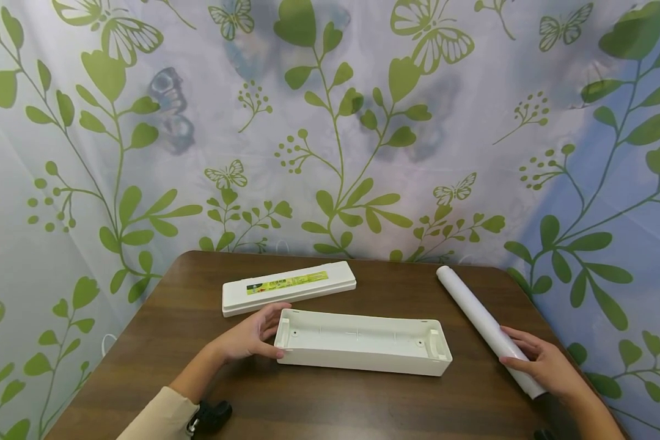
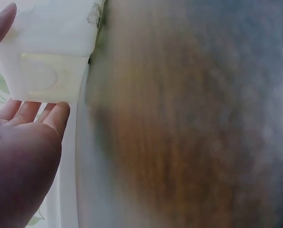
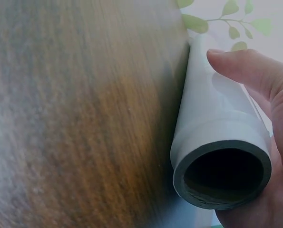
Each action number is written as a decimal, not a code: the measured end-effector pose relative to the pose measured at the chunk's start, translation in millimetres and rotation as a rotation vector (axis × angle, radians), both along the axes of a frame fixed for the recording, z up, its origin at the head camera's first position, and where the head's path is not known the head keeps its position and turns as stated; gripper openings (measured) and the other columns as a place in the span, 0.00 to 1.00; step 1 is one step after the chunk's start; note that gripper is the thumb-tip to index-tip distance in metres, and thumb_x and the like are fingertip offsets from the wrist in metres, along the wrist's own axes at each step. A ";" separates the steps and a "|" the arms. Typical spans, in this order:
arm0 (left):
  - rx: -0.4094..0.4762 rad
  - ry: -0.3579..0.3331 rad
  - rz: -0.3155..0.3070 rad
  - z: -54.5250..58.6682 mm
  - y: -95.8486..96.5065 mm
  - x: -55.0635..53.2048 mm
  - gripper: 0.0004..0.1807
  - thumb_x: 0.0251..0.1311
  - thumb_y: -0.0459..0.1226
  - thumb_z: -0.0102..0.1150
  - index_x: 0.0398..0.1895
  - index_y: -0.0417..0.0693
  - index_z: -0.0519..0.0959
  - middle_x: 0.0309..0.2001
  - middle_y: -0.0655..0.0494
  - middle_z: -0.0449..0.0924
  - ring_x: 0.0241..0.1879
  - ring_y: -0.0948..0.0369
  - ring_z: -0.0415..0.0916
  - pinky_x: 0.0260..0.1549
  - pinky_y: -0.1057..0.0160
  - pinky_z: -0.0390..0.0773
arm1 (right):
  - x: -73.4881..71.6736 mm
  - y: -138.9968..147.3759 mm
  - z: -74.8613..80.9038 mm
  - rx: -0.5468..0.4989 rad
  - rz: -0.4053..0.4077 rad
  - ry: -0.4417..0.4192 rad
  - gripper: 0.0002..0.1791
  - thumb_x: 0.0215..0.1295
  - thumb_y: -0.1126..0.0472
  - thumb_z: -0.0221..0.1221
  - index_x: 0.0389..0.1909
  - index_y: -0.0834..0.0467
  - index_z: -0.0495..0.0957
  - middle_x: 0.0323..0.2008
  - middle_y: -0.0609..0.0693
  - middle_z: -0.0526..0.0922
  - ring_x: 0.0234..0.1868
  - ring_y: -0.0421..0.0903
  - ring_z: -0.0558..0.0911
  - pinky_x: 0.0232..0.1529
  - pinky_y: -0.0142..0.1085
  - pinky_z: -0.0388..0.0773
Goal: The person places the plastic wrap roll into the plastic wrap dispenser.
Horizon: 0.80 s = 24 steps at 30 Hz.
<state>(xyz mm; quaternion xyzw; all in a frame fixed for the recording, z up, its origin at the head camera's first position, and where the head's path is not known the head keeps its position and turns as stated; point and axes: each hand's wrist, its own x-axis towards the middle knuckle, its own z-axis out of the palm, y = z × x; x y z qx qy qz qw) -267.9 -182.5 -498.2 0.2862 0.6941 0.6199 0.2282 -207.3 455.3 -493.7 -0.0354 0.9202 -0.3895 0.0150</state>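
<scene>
A long white plastic box, without its cover, sits on the table with its hollow inside facing up. My left hand holds its left end, the thumb at the front corner and the fingers at the back one. In the left wrist view, several fingertips touch the end wall of the box. To the right lies a white roll of plastic wrap, slanting away. My right hand grips its near end, thumb on one side and fingers across the other. The right wrist view shows the hollow dark core of the roll.
A white lid with a yellow-green label lies behind the box, at a slant. Everything stands on a brown wooden table. Its far edge meets a hanging cloth printed with leaves and butterflies.
</scene>
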 end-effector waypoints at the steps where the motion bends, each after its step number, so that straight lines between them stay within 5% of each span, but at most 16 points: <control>1: 0.002 0.002 -0.002 -0.3 -0.4 -0.5 0.57 0.53 0.27 0.75 0.79 0.37 0.46 0.77 0.36 0.53 0.78 0.39 0.51 0.66 0.70 0.71 | -0.3 -0.3 0.1 0.002 -0.004 0.000 0.42 0.65 0.56 0.70 0.74 0.65 0.64 0.65 0.74 0.73 0.46 0.22 0.75 0.37 0.31 0.79; 24: 0.020 0.017 -0.052 -2.4 -4.8 -8.6 0.55 0.54 0.27 0.74 0.78 0.33 0.47 0.77 0.34 0.53 0.77 0.38 0.51 0.66 0.67 0.73 | -1.9 -1.2 -1.3 0.043 -0.063 0.002 0.43 0.64 0.53 0.71 0.74 0.65 0.65 0.61 0.75 0.77 0.42 0.24 0.78 0.34 0.33 0.80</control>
